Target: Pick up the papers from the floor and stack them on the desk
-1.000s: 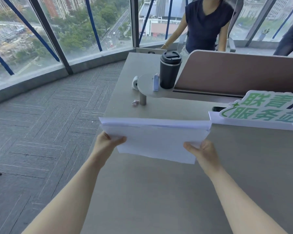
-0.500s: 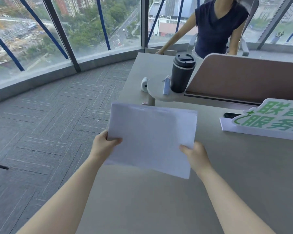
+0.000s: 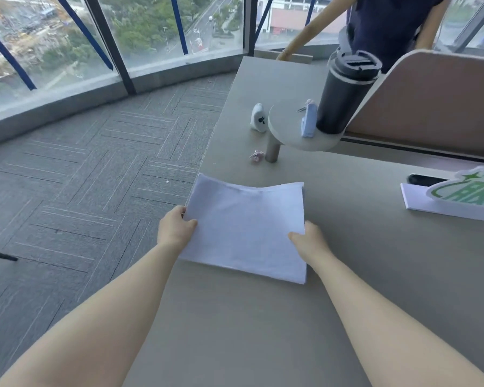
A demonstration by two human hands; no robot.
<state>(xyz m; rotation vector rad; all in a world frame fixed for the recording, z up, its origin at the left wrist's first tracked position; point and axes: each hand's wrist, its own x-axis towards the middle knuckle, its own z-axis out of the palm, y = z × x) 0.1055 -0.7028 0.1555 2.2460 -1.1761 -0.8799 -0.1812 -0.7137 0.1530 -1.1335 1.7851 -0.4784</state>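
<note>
A stack of white papers (image 3: pixel 246 224) lies nearly flat on the grey desk (image 3: pixel 263 331), close to the desk's left edge, its far edge slightly bowed upward. My left hand (image 3: pixel 175 227) grips the stack's left side with the thumb on top. On the opposite side, my right hand (image 3: pixel 309 241) pinches the right edge. The visible carpet (image 3: pixel 76 191) to the left holds no papers.
A black travel mug (image 3: pixel 344 93) and a light blue item (image 3: pixel 309 121) stand on a small round shelf (image 3: pixel 294 135). A white gadget (image 3: pixel 259 117) and a wrapped sweet (image 3: pixel 256 156) lie beyond the papers. A green-and-white sign (image 3: pixel 464 191) sits right. A person (image 3: pixel 389 26) stands behind the divider (image 3: pixel 430 107).
The papers went from held upright in the air to lowered down onto the desk near its left edge. Both hands kept their grip and moved down with them.
</note>
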